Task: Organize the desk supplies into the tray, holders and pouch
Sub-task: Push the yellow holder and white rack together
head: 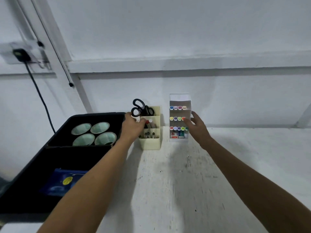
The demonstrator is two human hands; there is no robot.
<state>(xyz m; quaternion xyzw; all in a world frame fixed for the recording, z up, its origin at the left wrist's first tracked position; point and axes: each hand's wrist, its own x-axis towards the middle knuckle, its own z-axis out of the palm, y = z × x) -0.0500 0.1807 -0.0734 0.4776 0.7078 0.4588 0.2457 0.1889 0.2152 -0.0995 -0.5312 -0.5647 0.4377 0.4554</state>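
- The left hand (133,126) is curling its fingers around a small white item at the left side of the cream pen holder (151,132); what the item is cannot be told.
- Black scissors (139,107) are standing in the holder's rear compartment.
- The right hand (197,126) is hovering open, fingers spread, at the right side of the clear marker holder (180,105); contact cannot be told.
- Both holders are standing near the bench's (185,182) back edge.
- The black tray (42,158) is sitting along the bench's left edge, carrying four round cups (94,134) and a blue pouch (62,182).
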